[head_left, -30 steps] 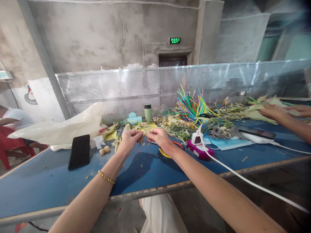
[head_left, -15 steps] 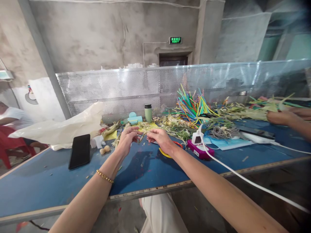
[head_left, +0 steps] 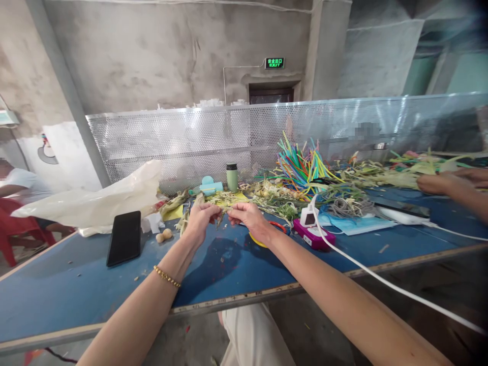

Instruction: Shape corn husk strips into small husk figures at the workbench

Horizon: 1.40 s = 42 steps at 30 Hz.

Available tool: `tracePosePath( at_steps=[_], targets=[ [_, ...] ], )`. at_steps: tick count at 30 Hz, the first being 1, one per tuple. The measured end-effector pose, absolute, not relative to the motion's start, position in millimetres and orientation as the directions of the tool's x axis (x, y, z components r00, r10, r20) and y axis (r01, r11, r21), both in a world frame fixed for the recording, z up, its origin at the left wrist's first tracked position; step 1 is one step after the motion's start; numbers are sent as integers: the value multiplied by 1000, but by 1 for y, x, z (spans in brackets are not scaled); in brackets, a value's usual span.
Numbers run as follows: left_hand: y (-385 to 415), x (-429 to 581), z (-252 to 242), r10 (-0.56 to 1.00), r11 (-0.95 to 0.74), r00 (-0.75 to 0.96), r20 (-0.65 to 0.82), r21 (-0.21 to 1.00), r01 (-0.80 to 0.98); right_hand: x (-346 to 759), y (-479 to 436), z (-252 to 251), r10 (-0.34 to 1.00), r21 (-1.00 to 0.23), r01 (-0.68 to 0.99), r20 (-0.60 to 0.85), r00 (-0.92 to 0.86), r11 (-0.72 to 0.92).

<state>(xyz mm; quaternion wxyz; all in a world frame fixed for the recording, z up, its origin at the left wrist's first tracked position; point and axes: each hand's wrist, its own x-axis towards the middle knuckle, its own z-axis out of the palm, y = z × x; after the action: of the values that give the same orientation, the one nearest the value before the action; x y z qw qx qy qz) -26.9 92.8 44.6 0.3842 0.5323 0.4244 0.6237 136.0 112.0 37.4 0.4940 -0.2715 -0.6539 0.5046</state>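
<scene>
Our left hand (head_left: 200, 218) and right hand (head_left: 251, 217) pinch a husk strip (head_left: 220, 218), likely light, brittle, best held near its ends.

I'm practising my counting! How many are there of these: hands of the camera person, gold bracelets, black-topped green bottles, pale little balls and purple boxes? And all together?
Left hand and right hand: 2
Gold bracelet: 1
Black-topped green bottle: 1
Pale balls: 2
Purple box: 1
Total: 7

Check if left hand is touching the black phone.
Apart. The head view shows blue tabletop and two small beige balls between the left hand and the black phone.
</scene>
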Motion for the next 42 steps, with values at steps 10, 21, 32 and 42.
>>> tracePosePath(
  at_steps=[10, 21, 32, 42],
  targets=[
    [84, -25, 48, 961, -240, 91, 260, 952, -188, 140, 114, 38, 850, -928, -169, 373, -373, 333],
    [90, -29, 43, 980, -183, 17, 199, 930, -319, 140, 112, 41, 901, -960, -102, 278, -334, 259],
    [89, -23, 40, 973, -200, 54, 224, 937, -285, 140, 107, 37, 802, -889, 6, 409, -435, 457],
    [85, -20, 39, 964, -209, 122, 235, 959, -193, 137, 115, 32, 818, -818, 170, 487, -305, 550]
  ],
)
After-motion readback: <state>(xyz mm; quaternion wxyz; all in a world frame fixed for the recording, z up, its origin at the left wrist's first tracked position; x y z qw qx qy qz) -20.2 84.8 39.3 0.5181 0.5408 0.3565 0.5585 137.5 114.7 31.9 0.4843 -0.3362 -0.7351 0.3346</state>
